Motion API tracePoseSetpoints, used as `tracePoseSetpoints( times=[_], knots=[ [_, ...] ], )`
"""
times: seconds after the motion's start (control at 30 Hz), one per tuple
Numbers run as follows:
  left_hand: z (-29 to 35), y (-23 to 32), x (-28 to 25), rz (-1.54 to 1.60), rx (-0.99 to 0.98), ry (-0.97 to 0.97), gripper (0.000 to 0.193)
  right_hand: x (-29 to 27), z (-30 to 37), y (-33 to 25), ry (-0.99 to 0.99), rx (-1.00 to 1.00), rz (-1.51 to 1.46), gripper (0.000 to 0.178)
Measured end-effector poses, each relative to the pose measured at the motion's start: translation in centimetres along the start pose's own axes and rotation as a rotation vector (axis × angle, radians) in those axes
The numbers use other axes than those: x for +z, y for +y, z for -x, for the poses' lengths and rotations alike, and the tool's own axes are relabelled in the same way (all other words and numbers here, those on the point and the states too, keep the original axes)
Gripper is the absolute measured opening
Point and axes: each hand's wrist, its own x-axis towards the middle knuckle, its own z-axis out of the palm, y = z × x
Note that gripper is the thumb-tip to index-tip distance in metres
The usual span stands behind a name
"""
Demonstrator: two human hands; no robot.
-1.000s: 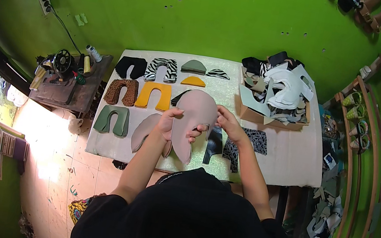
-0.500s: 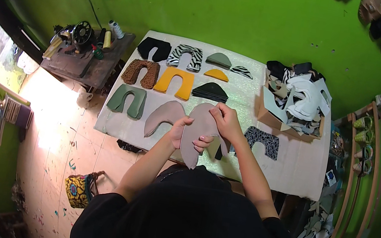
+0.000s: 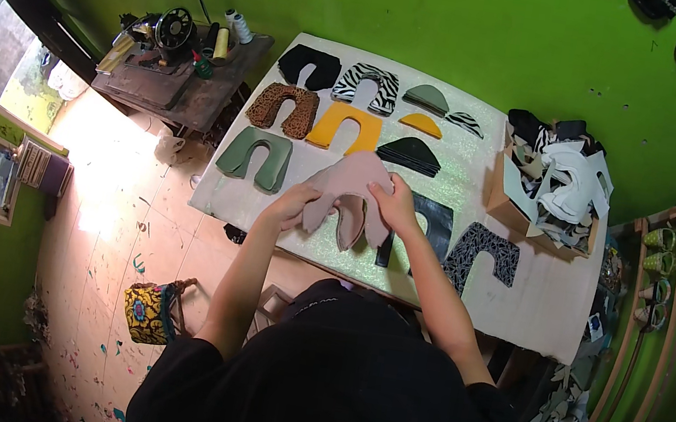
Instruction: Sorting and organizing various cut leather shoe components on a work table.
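Both my hands hold a small stack of dusty-pink U-shaped cutouts (image 3: pixel 347 179) above the table's near edge. Their rounded end points away from me, and the legs hang toward me, slightly fanned apart. My left hand (image 3: pixel 296 205) pinches the left leg, and my right hand (image 3: pixel 396 205) grips the right side with its thumb on top. Just right of them lies a black U-shaped piece (image 3: pixel 439 224), partly behind my right hand. Beside it is a grey-and-black patterned U piece (image 3: pixel 483 257). A green U-shaped stack (image 3: pixel 256 156) rests to the left.
More U pieces lie farther back: yellow (image 3: pixel 325 128), brown spotted (image 3: pixel 270 106), zebra-striped (image 3: pixel 365 87) and black (image 3: pixel 309 66). Half-moon stacks (image 3: pixel 409 155) sit beside them. A cardboard box (image 3: pixel 510 196) of scraps stands at the right. A sewing machine (image 3: pixel 163 33) is at the left.
The pink cutouts, earlier apart and upright in my hands, are now together, turned with the curve away from me. My left hand has moved to the left leg. The whole view has shifted.
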Motion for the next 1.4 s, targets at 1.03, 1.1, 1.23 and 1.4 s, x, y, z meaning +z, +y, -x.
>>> tracePoseSetpoints(
  times=[1.03,1.1,1.23,1.4],
  knots=[
    [0.3,-3.7,-2.3,-1.065,0.542,0.839,0.026,6.8,3.5,2.2,0.16,-0.003,0.482,0.044],
    [0.8,-3.4,-1.3,-1.343,0.642,0.787,0.027,6.6,3.9,1.8,0.138,-0.071,0.718,0.045],
    [-0.2,-4.5,-0.3,-1.348,0.686,0.559,0.025,6.3,4.3,2.8,-0.025,-0.201,0.761,0.047],
    [-0.6,-4.6,0.8,-1.419,0.444,0.578,0.025,4.5,3.9,3.6,-0.072,-0.214,0.697,0.044]
  ],
)
